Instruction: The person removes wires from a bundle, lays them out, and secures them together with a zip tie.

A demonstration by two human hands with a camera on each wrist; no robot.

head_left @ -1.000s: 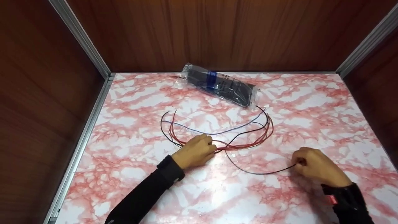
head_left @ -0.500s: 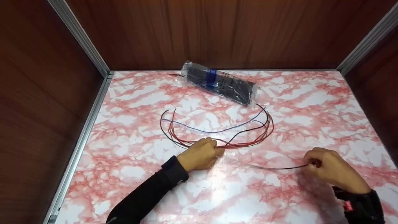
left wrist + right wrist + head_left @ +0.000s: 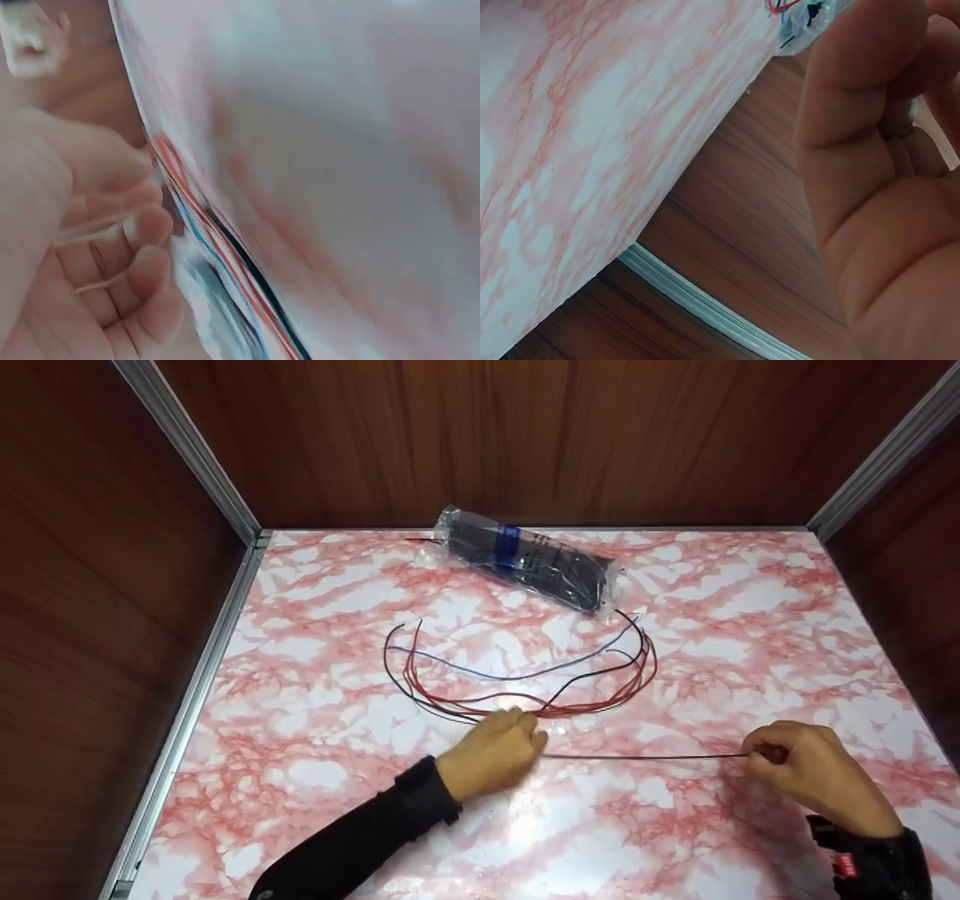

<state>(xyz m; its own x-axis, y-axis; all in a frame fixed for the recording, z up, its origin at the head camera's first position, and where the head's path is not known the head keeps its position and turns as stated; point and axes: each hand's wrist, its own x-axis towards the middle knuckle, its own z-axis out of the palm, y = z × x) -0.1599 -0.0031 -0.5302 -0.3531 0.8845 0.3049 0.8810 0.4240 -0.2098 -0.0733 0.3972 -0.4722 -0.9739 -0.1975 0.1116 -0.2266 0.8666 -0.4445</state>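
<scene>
A thin black wire (image 3: pixel 645 757) runs straight between my two hands. My left hand (image 3: pixel 491 754) pinches its left end, just in front of a loose bundle of wires; in the left wrist view the fingers (image 3: pixel 150 274) are curled. At the right, my right hand (image 3: pixel 817 776) pinches the other end between thumb and forefinger. The bundle lies curved on the tabletop, with red wires (image 3: pixel 585 709), black wires (image 3: pixel 387 652) and a blue wire (image 3: pixel 517 679) set behind the rest. Both pinch points are largely hidden by the fingers.
Behind the wires lies a clear plastic bag (image 3: pixel 551 566) with dark contents and a blue band. The marbled red-and-white tabletop (image 3: pixel 757 607) ends at brown wood-grain panels (image 3: pixel 510 442) at the back and sides. Metal rails (image 3: pixel 202 690) edge the panels.
My right hand has moved right, and the black wire has gone from a sagging curve to a straight line. My left hand has shifted slightly right and towards me, off the bundle.
</scene>
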